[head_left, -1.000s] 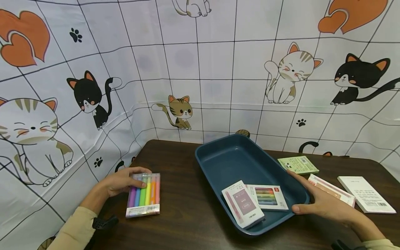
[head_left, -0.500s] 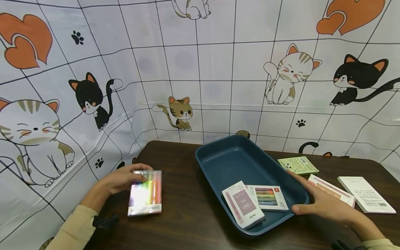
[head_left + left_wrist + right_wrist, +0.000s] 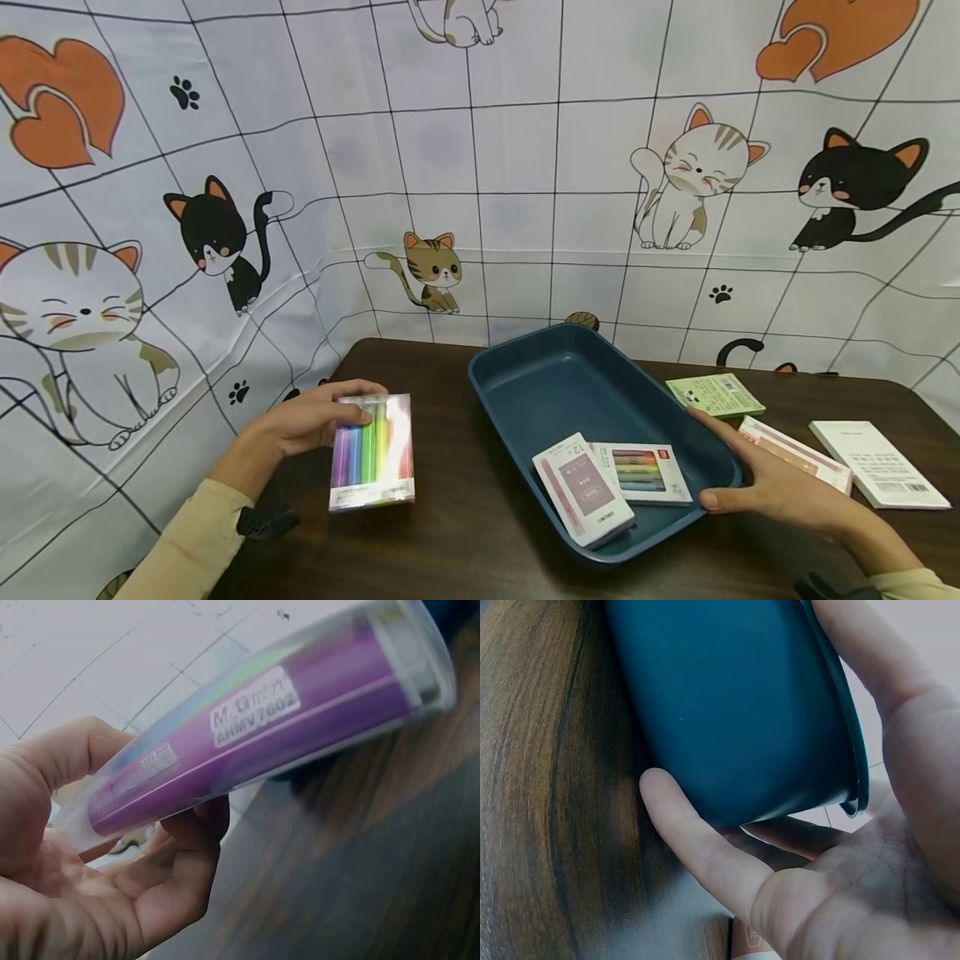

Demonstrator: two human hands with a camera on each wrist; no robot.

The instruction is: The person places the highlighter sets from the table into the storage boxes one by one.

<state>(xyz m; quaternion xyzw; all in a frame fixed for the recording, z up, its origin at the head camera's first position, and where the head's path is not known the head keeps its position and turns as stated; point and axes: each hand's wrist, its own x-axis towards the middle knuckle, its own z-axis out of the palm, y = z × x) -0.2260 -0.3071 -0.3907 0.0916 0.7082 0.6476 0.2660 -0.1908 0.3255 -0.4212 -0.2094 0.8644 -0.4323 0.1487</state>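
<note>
A clear flat pack of coloured markers [image 3: 384, 471] is held up by my left hand [image 3: 303, 421], thumb on its front face and fingers behind. In the left wrist view the pack's purple side [image 3: 322, 697] shows a printed label; part of the fingers is hidden behind it. My right hand [image 3: 783, 492] grips the near right corner of a dark blue tray [image 3: 555, 392], thumb and fingers spread round that corner. The right wrist view shows the tray's outer wall [image 3: 727, 705] with one finger low against it. Inside the tray lie a white-and-pink box [image 3: 585, 492] and a white box with coloured stripes [image 3: 648, 473].
Right of the tray, on the brown table [image 3: 465, 533], lie a green pack [image 3: 716, 396], a pink-and-white box [image 3: 798, 458] partly behind my right hand, and a white box [image 3: 877, 465]. A cat-print cloth [image 3: 517, 217] hangs behind the table.
My left hand has lifted the pack of markers and carried it right, toward the tray. The right hand and the tray have stayed in place.
</note>
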